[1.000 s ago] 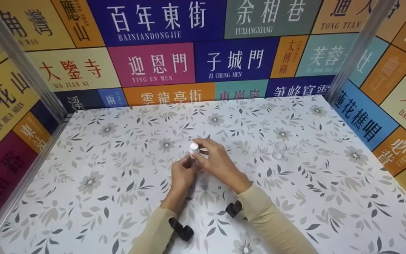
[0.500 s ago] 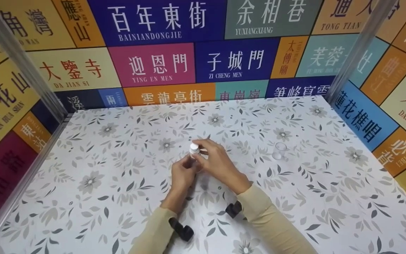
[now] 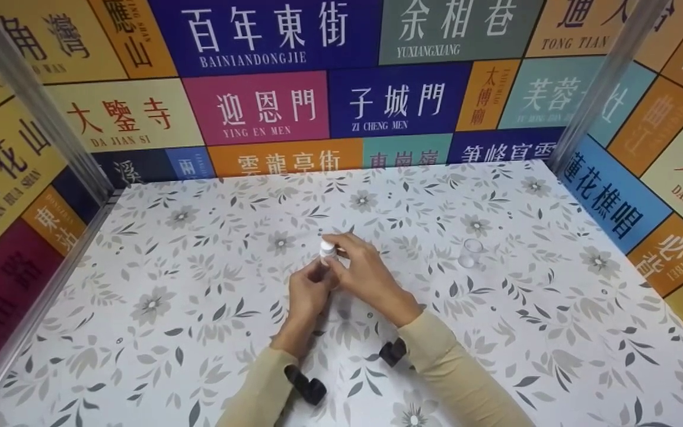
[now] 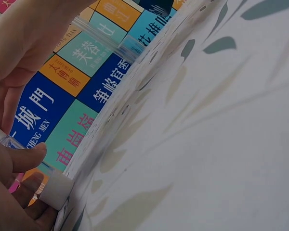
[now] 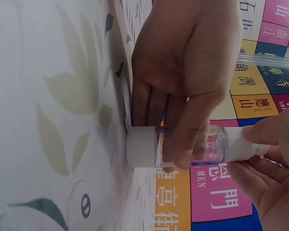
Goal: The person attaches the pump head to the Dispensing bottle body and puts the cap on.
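Observation:
A small clear bottle (image 5: 212, 147) with a white base (image 5: 142, 147) and a white top (image 5: 238, 143) stands upright in front of me, its base at the tabletop. My left hand (image 3: 308, 292) grips the clear body low down, thumb and fingers curled around it. Higher up, my right hand (image 3: 368, 270) pinches the white top between thumb and fingers. In the left wrist view the white base (image 4: 56, 190) shows below the left thumb, and the right hand (image 4: 29, 43) is above. From the head view, the hands hide most of the clear body.
A small transparent cap-like piece (image 3: 471, 254) lies on the flower-patterned tabletop (image 3: 229, 344), to the right of my hands. Panels with printed signs (image 3: 258, 107) stand behind the table and at both sides, with clear posts at the back corners.

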`<state>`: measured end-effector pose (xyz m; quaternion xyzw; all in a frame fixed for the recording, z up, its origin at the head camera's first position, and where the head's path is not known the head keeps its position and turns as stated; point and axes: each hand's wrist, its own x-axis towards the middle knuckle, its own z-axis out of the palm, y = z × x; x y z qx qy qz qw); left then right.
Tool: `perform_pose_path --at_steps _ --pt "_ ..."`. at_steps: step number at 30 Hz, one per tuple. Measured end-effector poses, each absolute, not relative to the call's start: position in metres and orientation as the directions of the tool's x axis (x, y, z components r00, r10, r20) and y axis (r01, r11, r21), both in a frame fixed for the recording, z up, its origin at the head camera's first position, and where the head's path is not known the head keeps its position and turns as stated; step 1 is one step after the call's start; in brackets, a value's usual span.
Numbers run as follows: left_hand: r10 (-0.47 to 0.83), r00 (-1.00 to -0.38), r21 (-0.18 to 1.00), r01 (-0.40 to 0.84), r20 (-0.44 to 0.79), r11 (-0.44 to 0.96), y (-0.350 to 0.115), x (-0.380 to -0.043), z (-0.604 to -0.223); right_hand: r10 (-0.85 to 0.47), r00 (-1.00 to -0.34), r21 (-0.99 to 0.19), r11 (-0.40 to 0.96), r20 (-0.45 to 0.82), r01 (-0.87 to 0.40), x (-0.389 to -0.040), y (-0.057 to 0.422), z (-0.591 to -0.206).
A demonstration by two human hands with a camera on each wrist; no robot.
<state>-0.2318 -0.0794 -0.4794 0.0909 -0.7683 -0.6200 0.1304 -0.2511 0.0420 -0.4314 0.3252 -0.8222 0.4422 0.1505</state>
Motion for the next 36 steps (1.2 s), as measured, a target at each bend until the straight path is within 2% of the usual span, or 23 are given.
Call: perform_pose_path --at_steps 6,10,18,28,36 --pt "-0.295 -0.954 0.982 -0.013 0.044 0.190 -0.0791 -0.2321 -0.4791 -0.383 -0.727 -0.590 0.425 0.570 -0.686 -0.2503 0.0419 -0.4307" --pt "-0.314 -0.948 0.978 -0.020 0.048 0.210 -0.0791 -0.2324 -0.4807 -0.377 -0.712 -0.551 0.455 0.593 -0.700 -0.2505 0.0416 -0.4309" --pt "-0.316 -0.945 0.974 0.008 0.082 0.226 -0.0788 -0.2324 -0.4804 -0.414 -0.714 -0.569 0.432 0.565 -0.700 -0.2505 0.0421 -0.4324" --pt "-0.324 -0.942 0.966 0.002 0.088 0.257 -0.0802 -0.2313 -0.4799 -0.415 -0.680 -0.519 0.442 0.605 -0.732 -0.2525 0.0413 -0.4327" --pt "-0.295 -0.954 0.979 -0.001 0.060 0.205 -0.0789 -0.2325 -0.4794 -0.422 -0.701 -0.569 0.410 0.574 -0.713 -0.2512 0.0429 -0.4323"
